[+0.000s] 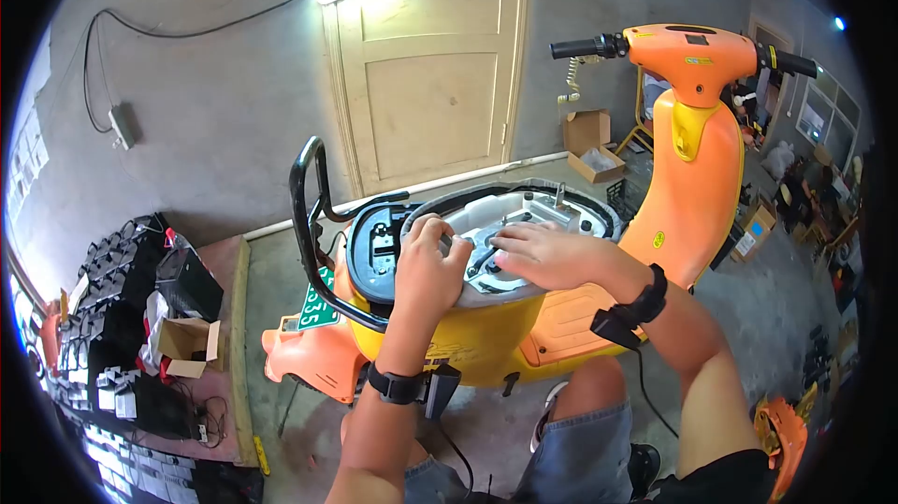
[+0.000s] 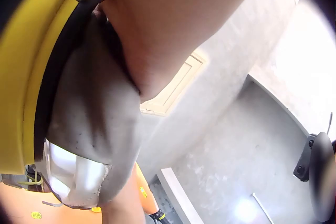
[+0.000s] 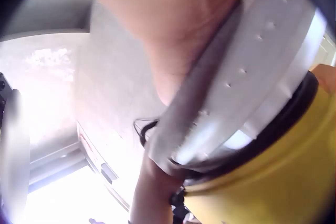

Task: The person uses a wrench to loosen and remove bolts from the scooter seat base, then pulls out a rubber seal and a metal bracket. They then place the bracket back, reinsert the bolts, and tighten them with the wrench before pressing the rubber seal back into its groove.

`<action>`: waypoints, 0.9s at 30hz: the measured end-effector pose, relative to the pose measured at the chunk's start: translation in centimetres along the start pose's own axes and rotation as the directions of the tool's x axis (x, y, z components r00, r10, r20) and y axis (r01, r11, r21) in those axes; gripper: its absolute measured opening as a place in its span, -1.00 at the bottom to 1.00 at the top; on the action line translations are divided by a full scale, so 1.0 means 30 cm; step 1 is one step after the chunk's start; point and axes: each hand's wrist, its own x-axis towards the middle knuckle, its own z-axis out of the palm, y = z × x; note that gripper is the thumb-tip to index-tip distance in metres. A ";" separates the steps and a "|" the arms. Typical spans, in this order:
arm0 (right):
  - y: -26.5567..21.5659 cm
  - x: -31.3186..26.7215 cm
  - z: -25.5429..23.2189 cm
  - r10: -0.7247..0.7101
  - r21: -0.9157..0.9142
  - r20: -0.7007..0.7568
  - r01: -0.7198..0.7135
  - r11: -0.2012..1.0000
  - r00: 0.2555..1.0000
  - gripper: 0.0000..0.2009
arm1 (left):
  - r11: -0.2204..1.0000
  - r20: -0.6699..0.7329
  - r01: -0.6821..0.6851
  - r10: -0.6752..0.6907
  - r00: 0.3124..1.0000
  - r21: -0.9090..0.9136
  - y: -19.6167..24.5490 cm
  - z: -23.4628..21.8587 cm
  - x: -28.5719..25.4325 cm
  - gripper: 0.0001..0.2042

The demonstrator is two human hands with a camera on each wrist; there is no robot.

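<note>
An upturned scooter seat [image 1: 552, 211], white inside with a grey rim cover, lies on the yellow body of an orange-and-yellow scooter [image 1: 694, 195]. My left hand [image 1: 433, 265] is bent over its near left rim, thumb and index finger arched toward each other. From the right, my right hand [image 1: 541, 253] reaches across the seat, its fingertips by a small dark rod-like part [image 1: 484, 263]. I cannot tell whether either hand grips something. In the left wrist view the grey cover [image 2: 89, 98] hides the fingers; the right wrist view shows small marks along the cover [image 3: 231, 71].
A black grab rail [image 1: 309, 204] rises at the scooter's rear beside a green plate [image 1: 321, 303]. Black battery-like blocks [image 1: 103, 317] and an open cardboard box [image 1: 187, 345] stand at left. Behind is a cream door [image 1: 430, 102]. Cables hang from both wrist cameras.
</note>
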 end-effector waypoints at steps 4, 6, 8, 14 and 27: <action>0.057 -0.026 -0.017 -0.034 0.027 0.242 0.029 0.999 0.970 -0.05 | 1.000 -0.001 -0.006 0.006 1.000 0.010 0.014 -0.003 -0.007 -0.77; 0.087 -0.029 -0.019 -0.130 0.063 0.243 0.118 0.991 0.961 0.06 | 0.998 -0.013 -0.055 0.055 0.998 0.038 0.006 0.004 -0.012 -0.75; 0.083 -0.031 -0.043 -0.158 -0.047 0.314 0.181 0.982 0.936 0.28 | 0.998 -0.017 -0.055 0.055 0.998 0.033 0.006 0.005 -0.011 -0.75; 0.014 -0.011 -0.075 -0.171 -0.116 0.245 0.204 0.972 0.954 0.20 | 0.995 -0.036 -0.094 0.096 0.995 0.033 0.007 0.010 -0.010 -0.76; -0.020 -0.068 -0.061 -0.095 -0.213 0.138 0.123 0.969 0.986 0.00 | 0.998 -0.044 -0.068 0.069 0.997 0.012 0.014 0.008 -0.010 -0.75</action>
